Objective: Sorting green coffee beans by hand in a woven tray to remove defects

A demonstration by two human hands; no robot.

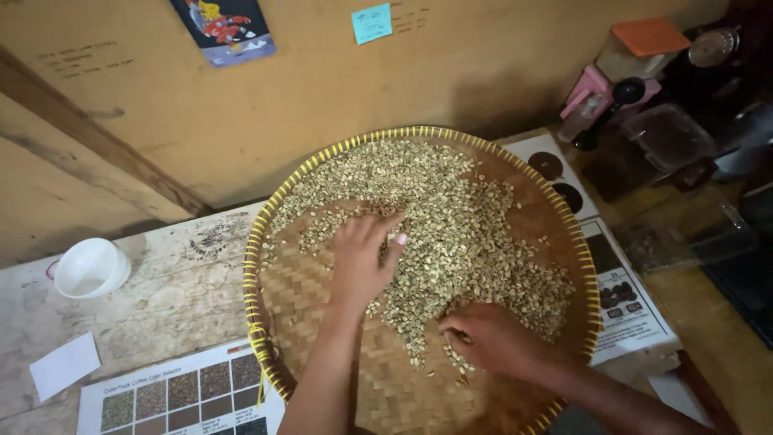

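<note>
**Beans on woven tray, both hands engaged**

Beans: pale green-beige loose coffee beans (451,217) heaped from centre to 1 o'clock of a round woven bamboo tray with yellow-bound rim (322,298), resting on a worn wooden surface (173,302). Likely light, hard, free-rolling; best raked or pinched singly, not scooped. Left hand (360,259): flat on the heap, fingers together. Right hand (483,338): at 5 o'clock, fingers curled into the beans; whether pinching one, cannot tell. White round cup (90,267) at 9 o'clock. Printed colour chart (173,399) at 7 o'clock.
</note>
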